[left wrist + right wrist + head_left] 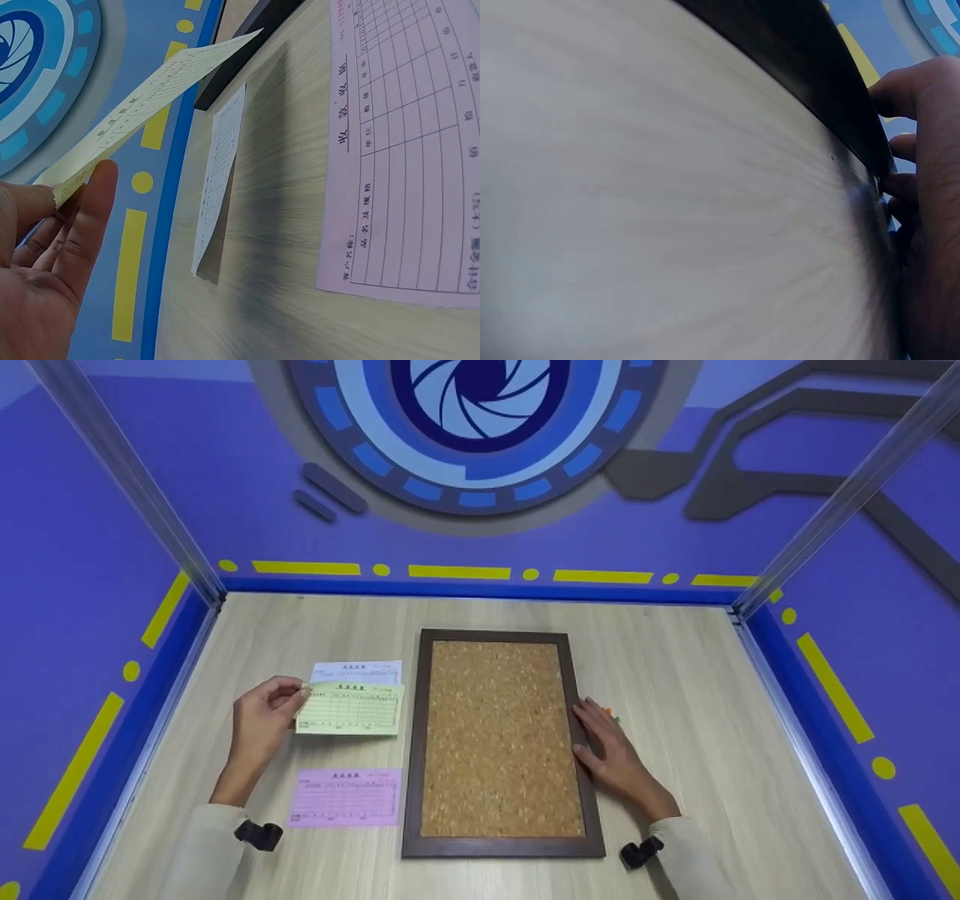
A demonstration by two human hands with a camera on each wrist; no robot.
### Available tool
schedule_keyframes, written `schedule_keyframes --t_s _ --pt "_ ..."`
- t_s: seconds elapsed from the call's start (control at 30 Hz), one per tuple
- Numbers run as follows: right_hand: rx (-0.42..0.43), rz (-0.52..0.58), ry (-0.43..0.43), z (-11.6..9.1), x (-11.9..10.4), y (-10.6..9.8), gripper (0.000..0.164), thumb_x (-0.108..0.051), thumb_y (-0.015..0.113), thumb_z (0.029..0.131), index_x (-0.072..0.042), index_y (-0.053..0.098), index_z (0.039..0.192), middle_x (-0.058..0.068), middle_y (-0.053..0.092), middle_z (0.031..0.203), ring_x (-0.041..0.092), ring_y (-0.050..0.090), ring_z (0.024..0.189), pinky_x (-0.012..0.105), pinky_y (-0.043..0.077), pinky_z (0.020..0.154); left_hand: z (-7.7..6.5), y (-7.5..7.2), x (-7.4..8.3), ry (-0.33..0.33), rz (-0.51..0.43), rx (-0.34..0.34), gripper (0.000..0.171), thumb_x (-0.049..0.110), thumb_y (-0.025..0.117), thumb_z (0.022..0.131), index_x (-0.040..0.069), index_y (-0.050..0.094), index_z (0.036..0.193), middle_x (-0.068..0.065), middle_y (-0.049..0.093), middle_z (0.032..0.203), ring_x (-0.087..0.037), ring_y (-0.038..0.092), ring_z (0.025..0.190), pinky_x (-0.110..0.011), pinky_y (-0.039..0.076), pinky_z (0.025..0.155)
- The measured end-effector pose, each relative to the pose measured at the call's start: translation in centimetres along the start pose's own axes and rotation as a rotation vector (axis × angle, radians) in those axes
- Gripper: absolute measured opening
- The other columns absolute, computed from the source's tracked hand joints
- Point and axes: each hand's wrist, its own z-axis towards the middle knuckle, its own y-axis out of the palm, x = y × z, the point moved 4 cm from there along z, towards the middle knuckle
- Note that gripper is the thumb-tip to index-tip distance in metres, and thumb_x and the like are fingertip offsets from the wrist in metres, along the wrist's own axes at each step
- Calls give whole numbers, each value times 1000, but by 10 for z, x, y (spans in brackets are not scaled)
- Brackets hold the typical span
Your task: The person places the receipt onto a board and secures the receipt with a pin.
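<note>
My left hand pinches a yellow printed receipt form by its left edge, between thumb and fingers. In the left wrist view the yellow form slants up off the table. A white form lies behind it, partly covered in the head view. Nearer the front, a pink form is flat on the table. To the right of the forms is a cork board in a dark brown frame. My right hand rests with its fingertips against the frame's right side.
Small orange and green items show partly behind my right hand. Blue printed walls with metal corner posts enclose the wooden table at the back and both sides.
</note>
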Motion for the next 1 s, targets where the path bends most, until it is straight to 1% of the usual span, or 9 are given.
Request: schedule_keyframes --t_s 0.4,0.63,0.8,1.0 --pt "5 -1 13 2 -1 -1 67 -22 72 105 -4 48 165 25 38 173 50 30 162 76 23 125 0 5 3 8 -2 -5 12 2 76 103 -4 77 113 -21 78 100 -10 71 76 -23 58 57" --pt "-15 7 21 2 -2 -1 67 -26 71 106 -3 48 165 24 38 174 47 28 164 75 23 126 -1 7 6 8 -11 -7 11 2 75 103 -3 77 113 -22 77 100 -12 70 76 -23 58 58" --pt "-18 10 13 2 -2 -1 67 -26 71 107 -3 48 165 25 37 174 48 28 164 75 23 126 -1 9 8 17 -9 -3 11 2 75 103 -2 77 113 -21 77 99 -12 70 76 -23 59 58" --pt "-12 3 -2 3 -1 -1 67 -26 72 106 -3 48 165 25 38 174 49 29 163 77 23 125 0 12 12 22 -33 -9 10 2 76 103 -3 77 112 -21 78 99 -12 70 76 -23 59 58"
